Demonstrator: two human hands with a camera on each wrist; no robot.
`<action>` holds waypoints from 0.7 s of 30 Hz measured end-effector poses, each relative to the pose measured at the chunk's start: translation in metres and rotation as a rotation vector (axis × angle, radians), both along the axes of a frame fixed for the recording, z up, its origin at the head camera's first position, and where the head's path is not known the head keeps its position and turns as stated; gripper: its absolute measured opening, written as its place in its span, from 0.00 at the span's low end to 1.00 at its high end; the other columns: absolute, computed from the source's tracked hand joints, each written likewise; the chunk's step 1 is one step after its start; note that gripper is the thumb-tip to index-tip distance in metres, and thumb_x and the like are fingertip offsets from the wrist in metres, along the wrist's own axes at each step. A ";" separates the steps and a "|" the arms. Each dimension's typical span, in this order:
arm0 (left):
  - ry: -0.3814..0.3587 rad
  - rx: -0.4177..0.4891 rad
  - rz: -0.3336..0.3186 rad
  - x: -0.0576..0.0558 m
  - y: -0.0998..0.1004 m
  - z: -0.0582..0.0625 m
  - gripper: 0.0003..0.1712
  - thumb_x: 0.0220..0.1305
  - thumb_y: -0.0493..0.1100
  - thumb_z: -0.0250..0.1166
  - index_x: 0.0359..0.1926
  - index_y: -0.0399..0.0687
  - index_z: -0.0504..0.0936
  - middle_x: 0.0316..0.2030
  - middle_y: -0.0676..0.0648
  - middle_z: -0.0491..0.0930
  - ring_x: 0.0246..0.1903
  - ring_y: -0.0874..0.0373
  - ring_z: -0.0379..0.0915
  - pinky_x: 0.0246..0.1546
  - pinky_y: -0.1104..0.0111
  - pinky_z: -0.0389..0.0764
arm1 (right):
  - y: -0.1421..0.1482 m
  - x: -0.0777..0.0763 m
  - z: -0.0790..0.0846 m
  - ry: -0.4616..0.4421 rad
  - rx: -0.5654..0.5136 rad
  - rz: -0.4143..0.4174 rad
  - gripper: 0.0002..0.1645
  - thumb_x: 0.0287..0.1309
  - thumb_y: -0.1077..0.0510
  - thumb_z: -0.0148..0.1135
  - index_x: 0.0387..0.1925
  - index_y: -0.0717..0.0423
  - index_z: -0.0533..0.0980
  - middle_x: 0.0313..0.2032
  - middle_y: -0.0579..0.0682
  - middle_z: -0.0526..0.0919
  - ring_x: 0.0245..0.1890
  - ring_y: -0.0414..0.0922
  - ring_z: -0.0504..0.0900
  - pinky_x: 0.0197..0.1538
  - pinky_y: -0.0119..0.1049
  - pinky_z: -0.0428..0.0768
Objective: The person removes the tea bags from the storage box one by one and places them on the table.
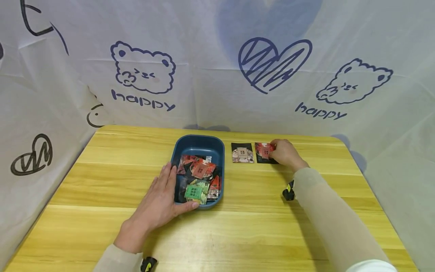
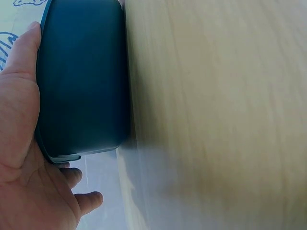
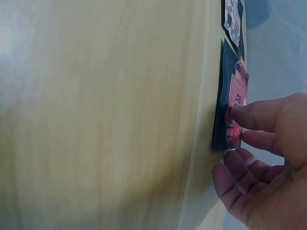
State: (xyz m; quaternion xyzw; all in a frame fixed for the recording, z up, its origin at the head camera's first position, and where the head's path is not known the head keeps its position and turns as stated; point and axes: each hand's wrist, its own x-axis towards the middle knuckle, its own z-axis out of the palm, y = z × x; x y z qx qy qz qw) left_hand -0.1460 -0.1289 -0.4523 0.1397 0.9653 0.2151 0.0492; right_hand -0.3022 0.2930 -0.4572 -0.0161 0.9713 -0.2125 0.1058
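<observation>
The thumb and forefinger of the right hand (image 1: 285, 153) pinch the right side of the red packet (image 1: 264, 150), the thumb tip on its printed face; the other fingers are curled in just beyond its edge. The red packet lies on the worktop (image 1: 244, 234), directly under those fingertips, near the far edge. Just beside it on the left, apart by a narrow gap, lies the pale packet (image 1: 242, 153), untouched. The left hand (image 1: 158, 200) rests on the blue box (image 1: 222, 162), its fingers fairly straight along the left wall, the thumb spread away from them over the near rim. Inside the box, close to that thumb, lies a green packet (image 1: 194, 192), with further red packets (image 1: 202, 169) overlapping behind and to its right. Both wrists carry a black strap (image 1: 289, 190) below beige sleeves (image 1: 340, 219). Beyond the worktop hangs a white sheet (image 1: 207, 98) printed with bears, hearts and "happy".
</observation>
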 end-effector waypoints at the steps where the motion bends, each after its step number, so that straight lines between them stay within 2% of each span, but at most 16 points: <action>1: 0.001 0.001 0.000 0.000 0.000 0.000 0.77 0.57 0.80 0.68 0.83 0.31 0.44 0.84 0.32 0.35 0.84 0.36 0.35 0.81 0.41 0.48 | 0.000 0.000 0.000 0.002 0.001 0.002 0.34 0.68 0.61 0.58 0.72 0.72 0.69 0.68 0.71 0.74 0.66 0.66 0.73 0.71 0.63 0.72; 6: -0.003 0.000 0.000 0.000 0.000 -0.001 0.77 0.57 0.81 0.67 0.83 0.31 0.44 0.84 0.33 0.35 0.84 0.37 0.35 0.81 0.41 0.48 | 0.001 0.002 0.001 0.014 0.002 0.012 0.33 0.70 0.60 0.58 0.72 0.72 0.69 0.67 0.72 0.75 0.67 0.67 0.72 0.72 0.63 0.71; 12: -0.008 0.003 0.002 0.000 0.000 -0.001 0.77 0.57 0.81 0.67 0.83 0.31 0.43 0.84 0.33 0.33 0.84 0.37 0.34 0.82 0.42 0.47 | -0.003 0.005 0.006 0.036 0.009 0.005 0.33 0.74 0.57 0.59 0.73 0.70 0.68 0.64 0.70 0.77 0.62 0.65 0.75 0.67 0.62 0.75; 15: -0.007 0.008 0.000 0.000 0.000 -0.001 0.77 0.57 0.81 0.67 0.83 0.31 0.43 0.84 0.33 0.33 0.84 0.37 0.34 0.82 0.41 0.47 | -0.010 0.008 0.011 0.070 0.014 0.014 0.33 0.75 0.54 0.59 0.73 0.69 0.69 0.63 0.69 0.78 0.60 0.64 0.76 0.66 0.62 0.76; 21: 0.000 0.010 0.000 -0.001 -0.001 -0.002 0.78 0.56 0.82 0.67 0.83 0.31 0.43 0.84 0.32 0.34 0.84 0.37 0.35 0.81 0.41 0.48 | -0.038 0.021 0.026 0.140 -0.055 0.032 0.31 0.76 0.54 0.58 0.72 0.66 0.70 0.62 0.67 0.77 0.54 0.60 0.80 0.61 0.59 0.79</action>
